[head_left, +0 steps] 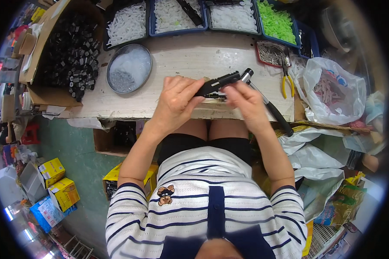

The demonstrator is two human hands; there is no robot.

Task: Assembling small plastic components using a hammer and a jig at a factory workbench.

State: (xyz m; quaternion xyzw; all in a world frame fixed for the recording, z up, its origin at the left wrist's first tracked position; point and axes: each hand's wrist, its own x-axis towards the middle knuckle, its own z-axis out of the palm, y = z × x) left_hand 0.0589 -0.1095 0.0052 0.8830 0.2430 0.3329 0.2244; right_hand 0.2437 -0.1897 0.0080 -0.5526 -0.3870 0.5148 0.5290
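My left hand (177, 98) is closed around a black plastic part shaped like a toy pistol's slide (220, 83), held level above the table's front edge. Close to that part's right end is my right hand (245, 101), its fingers curled together and blurred. Whatever they pinch, if anything, is hidden. A second thin black piece (215, 96) shows just below the part, between the hands. Behind my right hand a hammer (277, 117) lies slanted, its metal head by the part's tip and its black grip past the table edge.
A carton of black parts (73, 56) stands at left beside a round metal dish (145, 64). Bins of white pieces (127, 26) and green pieces (275, 21) line the back. At right are a red tray of metal bits (268, 54), yellow-handled pliers (287, 84) and a plastic bag (333, 101).
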